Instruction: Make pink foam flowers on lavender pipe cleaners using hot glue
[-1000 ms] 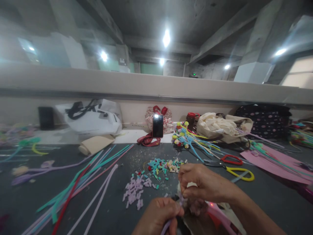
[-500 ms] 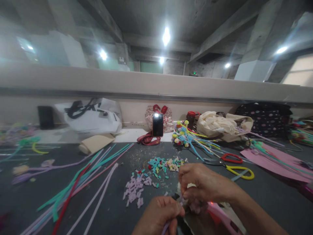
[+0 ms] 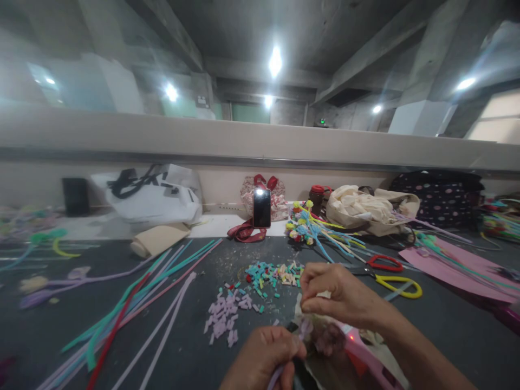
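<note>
My left hand (image 3: 264, 355) is closed around a thin lilac chenille stem (image 3: 276, 376), low in the view. The stem's lilac upper end (image 3: 305, 328) pokes out past my fingertips. Just above it, my right hand (image 3: 331, 292) is closed in a pinch, thumb against fingers. Whatever is between those fingertips, if anything, is too small to make out. Under my right wrist lies a pink glue gun (image 3: 371, 357) with a red light lit. A dull purple clump (image 3: 328, 339) sits beside its tip, partly blurred.
Lilac cut pieces (image 3: 222, 317) and mixed coloured pieces (image 3: 270, 273) lie ahead of my hands. Scissors (image 3: 398, 284) with red and yellow handles rest at the right. Long chenille stems (image 3: 125, 309) spread at the left. A phone (image 3: 262, 208) stands at the back.
My right hand has lifted slightly away from the lilac end, uncovering it and the purple clump. My left hand stays in place with the stem.
</note>
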Demonstrator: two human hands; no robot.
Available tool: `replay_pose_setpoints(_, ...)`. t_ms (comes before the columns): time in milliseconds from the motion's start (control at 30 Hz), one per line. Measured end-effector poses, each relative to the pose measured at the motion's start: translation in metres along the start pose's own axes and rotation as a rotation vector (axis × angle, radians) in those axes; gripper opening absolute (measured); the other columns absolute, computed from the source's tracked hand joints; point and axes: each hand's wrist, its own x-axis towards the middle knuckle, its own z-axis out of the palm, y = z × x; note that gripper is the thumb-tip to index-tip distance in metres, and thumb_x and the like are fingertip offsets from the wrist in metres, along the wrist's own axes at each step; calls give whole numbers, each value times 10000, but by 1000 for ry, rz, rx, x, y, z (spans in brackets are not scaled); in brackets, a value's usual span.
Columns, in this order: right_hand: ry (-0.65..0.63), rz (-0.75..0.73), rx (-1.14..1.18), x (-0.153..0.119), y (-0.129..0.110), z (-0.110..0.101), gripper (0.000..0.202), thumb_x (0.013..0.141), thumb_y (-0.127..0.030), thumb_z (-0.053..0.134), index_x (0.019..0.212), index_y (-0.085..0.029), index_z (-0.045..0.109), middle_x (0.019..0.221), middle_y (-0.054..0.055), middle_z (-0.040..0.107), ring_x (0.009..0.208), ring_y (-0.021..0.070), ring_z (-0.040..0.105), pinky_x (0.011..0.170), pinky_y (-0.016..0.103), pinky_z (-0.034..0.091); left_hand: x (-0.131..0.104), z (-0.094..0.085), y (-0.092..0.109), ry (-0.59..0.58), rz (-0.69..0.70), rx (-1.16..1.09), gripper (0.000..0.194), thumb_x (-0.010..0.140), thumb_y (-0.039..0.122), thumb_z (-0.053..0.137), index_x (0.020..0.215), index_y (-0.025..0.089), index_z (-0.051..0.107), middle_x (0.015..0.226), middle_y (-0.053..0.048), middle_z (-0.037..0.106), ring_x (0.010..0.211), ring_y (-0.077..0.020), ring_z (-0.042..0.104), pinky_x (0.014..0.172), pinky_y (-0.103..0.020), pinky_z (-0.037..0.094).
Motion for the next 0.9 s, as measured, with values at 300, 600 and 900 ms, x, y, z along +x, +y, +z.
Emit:
replay_pose_setpoints(300, 216, 359, 565, -10, 21, 23, 264, 772, -386, 496, 845, -156, 606, 735, 25, 599, 614, 131, 537, 527, 225, 390, -9, 0, 4, 22, 184, -166, 353, 557, 485, 609, 632, 143, 559, 269, 87, 378, 243, -28, 243, 320, -176, 104)
replay_pose_setpoints(600, -41, -5, 513, -10, 11, 31, 453, 579, -348, 711, 995, -204, 607, 1019, 38, 569, 932, 195, 508, 789, 301, 384, -4, -3, 1, -143, 144, -134, 309, 559, 439, 594, 513, 136, 561, 248, 55, 360, 273, -38, 235, 348, -194, 96)
replay_pose_setpoints(900, -61, -29, 525, -11, 16, 38, 305, 630, -317, 694, 905, -193, 651, 935, 36, 616, 863, 172, 550, 774, 303, 407, -20, 4, 10, 4, 182, -65, 216, 563, 332, 569, 470, 138, 584, 349, 44, 402, 355, -53, 289, 401, -193, 221)
